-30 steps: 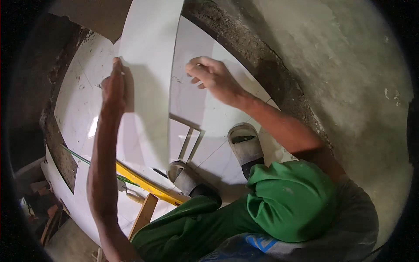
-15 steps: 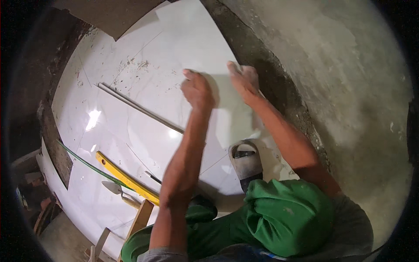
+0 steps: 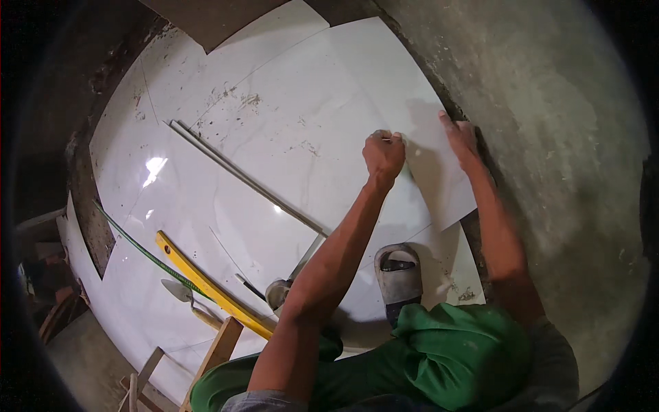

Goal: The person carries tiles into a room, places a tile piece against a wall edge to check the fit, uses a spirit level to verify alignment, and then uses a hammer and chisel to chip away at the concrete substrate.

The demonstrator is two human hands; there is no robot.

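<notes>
Behind the right hand [image 3: 463, 139], the white tile [image 3: 425, 141] is partly hidden.

White tile [image 3: 424, 123] between left hand [image 3: 385, 155] and right hand [image 3: 461, 139]

The tile panel [image 3: 420, 123] is right of the bar [image 3: 247, 179], and the trowel [image 3: 179, 292] lies left of the level [image 3: 209, 283].

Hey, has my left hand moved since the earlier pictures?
Yes. Judged against the yellow level lying on the floor tiles, your left hand has gone to the right, farther from the level.
</notes>
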